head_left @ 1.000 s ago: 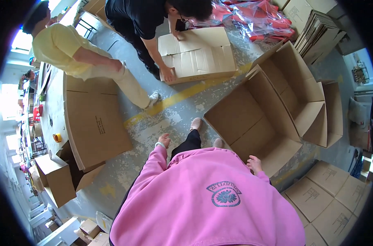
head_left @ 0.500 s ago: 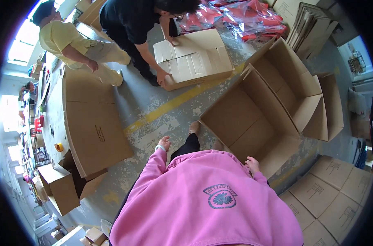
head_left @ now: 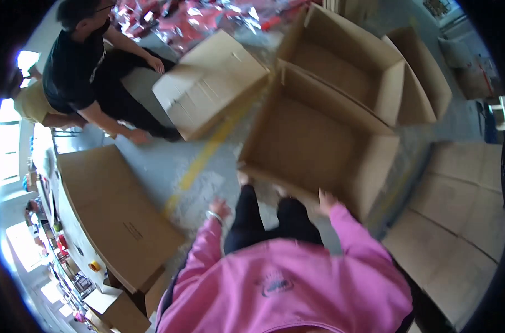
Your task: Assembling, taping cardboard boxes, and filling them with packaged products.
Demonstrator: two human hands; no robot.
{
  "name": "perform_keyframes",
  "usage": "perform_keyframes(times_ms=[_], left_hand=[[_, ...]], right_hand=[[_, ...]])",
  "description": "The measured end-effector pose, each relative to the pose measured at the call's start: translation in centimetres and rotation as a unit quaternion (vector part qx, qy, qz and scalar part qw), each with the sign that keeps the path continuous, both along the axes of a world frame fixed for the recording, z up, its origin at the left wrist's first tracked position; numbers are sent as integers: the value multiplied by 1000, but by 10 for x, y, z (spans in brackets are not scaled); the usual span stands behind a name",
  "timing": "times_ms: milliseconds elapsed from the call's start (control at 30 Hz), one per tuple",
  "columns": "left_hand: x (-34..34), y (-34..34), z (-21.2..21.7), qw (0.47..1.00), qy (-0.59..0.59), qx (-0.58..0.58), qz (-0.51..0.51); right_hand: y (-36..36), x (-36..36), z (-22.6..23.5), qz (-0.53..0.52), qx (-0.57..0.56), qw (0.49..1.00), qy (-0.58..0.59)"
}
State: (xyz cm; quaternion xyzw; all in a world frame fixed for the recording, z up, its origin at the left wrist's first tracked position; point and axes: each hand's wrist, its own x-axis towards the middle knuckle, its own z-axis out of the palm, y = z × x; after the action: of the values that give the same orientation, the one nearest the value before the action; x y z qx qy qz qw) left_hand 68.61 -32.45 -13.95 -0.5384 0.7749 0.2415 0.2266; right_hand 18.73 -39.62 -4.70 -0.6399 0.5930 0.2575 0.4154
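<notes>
In front of my feet stands a large open cardboard box (head_left: 319, 133), nothing visible inside it. My right hand (head_left: 327, 203) is at its near wall, with fingers over the rim; motion blur softens the grip. Left of my legs, my left hand (head_left: 220, 208) hangs in the air above the floor, holding nothing, its fingers loosely bent and apart. A white band circles that wrist.
Behind the box stand a second open box (head_left: 347, 61) and a third (head_left: 427, 77). Beyond, a person in black (head_left: 72, 80) leans by a low carton (head_left: 208, 83). Stacked cartons (head_left: 458, 222) lie right, a large cardboard piece (head_left: 116, 211) left. Red plastic-wrapped goods (head_left: 208, 22) cover the far floor.
I have moved up to the open box, and my right hand has come onto its near rim. The person in black has taken one hand off the low carton and shifted left in view.
</notes>
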Motion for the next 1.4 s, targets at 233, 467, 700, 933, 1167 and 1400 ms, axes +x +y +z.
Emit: perform_keyframes(times_ms=[233,467,700,933,1167,1400], left_hand=[[-146,54,95,685,372,215,589],[-107,86,97,568,293,252,726],[-126,1,90,424,371,290,774],[-173,-46,12,555,543,265,572],[-73,-71,24,611,329,227,684],[-67,-175,34,495,439,184,726]], right_hand=[[130,43,-159,-112,-98,988,-40],[52,56,-128,-96,-210,961,-151],[-41,70,-72,-32,-308,937,-164],[-127,-58,-104,-55,-356,930,-75],[-120,-66,-175,-383,-267,881,75],[-108,-81,-173,-317,-201,923,80]])
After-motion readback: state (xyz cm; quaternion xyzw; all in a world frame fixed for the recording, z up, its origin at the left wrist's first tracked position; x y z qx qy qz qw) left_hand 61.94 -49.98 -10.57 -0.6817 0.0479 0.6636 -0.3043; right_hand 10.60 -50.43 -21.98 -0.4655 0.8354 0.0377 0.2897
